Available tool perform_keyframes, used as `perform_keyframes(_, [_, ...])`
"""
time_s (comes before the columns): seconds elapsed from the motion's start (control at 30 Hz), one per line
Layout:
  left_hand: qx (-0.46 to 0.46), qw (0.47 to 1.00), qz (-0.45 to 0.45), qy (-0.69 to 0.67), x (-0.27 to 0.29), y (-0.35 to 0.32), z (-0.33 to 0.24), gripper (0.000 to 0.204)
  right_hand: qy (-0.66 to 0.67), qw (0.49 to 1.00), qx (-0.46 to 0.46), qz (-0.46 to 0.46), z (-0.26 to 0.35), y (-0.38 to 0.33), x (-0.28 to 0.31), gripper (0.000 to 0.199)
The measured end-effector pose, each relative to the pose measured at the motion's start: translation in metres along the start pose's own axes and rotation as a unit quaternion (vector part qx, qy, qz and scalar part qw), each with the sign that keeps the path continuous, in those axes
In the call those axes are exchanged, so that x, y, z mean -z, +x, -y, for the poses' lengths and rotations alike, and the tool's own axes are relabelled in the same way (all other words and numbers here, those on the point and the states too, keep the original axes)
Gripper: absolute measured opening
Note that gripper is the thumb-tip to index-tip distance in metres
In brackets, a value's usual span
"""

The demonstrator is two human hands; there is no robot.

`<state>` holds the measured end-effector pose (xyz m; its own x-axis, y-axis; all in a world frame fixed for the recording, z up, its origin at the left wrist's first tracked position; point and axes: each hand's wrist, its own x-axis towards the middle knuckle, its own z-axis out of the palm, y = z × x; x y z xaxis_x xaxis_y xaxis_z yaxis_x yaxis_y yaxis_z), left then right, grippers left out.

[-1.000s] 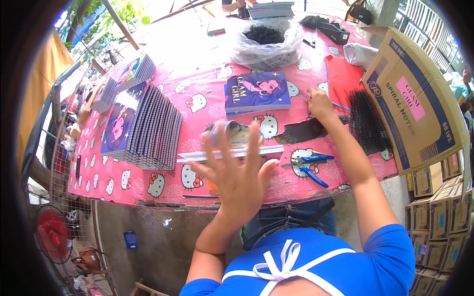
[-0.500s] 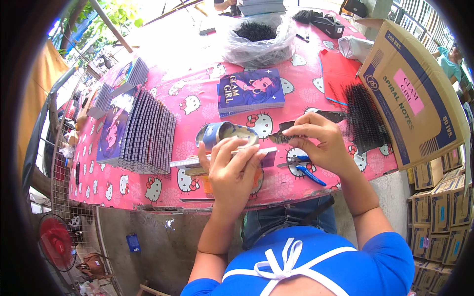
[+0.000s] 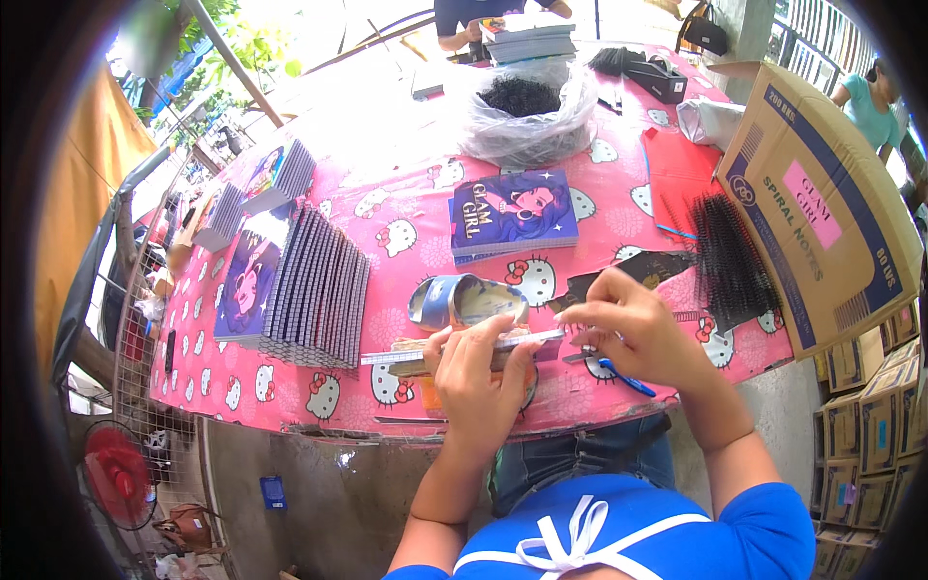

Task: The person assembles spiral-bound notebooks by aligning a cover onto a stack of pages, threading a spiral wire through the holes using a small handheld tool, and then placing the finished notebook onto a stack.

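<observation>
My left hand (image 3: 478,372) is closed around a thin notebook (image 3: 394,358), held on edge with its white bound side up. At the notebook's right end is my right hand (image 3: 633,333), its thumb and fingers pinched together. Whatever lies between those fingertips is too small to make out. Just behind the notebook lies a blue slide sandal (image 3: 445,298). Blue-handled pliers (image 3: 628,379) rest on the table, partly under my right hand. Black spiral coils (image 3: 730,256) are heaped to the right, beside a dark sheet (image 3: 657,266).
Stacked purple notebooks (image 3: 314,290) stand at left, with more notebooks (image 3: 517,215) at centre. Behind them sits a plastic bag (image 3: 527,130) of black coils. A large carton (image 3: 822,213) borders the right side. Across the pink table (image 3: 290,396) a person (image 3: 483,24) stands by a stack.
My right hand has come down and closer to the notebook's right end, now partly over the pliers. The left hand still grips the notebook. The view has shifted slightly.
</observation>
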<state>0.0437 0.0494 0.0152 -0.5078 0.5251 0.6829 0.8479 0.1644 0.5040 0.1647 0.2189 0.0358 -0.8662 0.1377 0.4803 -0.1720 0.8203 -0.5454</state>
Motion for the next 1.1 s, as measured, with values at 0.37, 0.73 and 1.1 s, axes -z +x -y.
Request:
perform_keyframes(0.37, [-0.022,1.000,0.014,0.016,0.003,0.006,-0.003,0.029,0.102,0.994,-0.044,0.021,-0.007,0.000,-0.006,0.019])
perform_keyframes(0.73, [0.014,1.000,0.011,0.001,0.001,0.005,0.000,0.027,0.083,0.994,-0.065,0.013,-0.005,0.009,-0.006,0.019])
perform_keyframes(1.1, [0.000,0.999,0.031,0.012,0.016,-0.011,0.008,0.021,-0.013,0.995,0.047,0.092,0.004,0.016,-0.007,0.019])
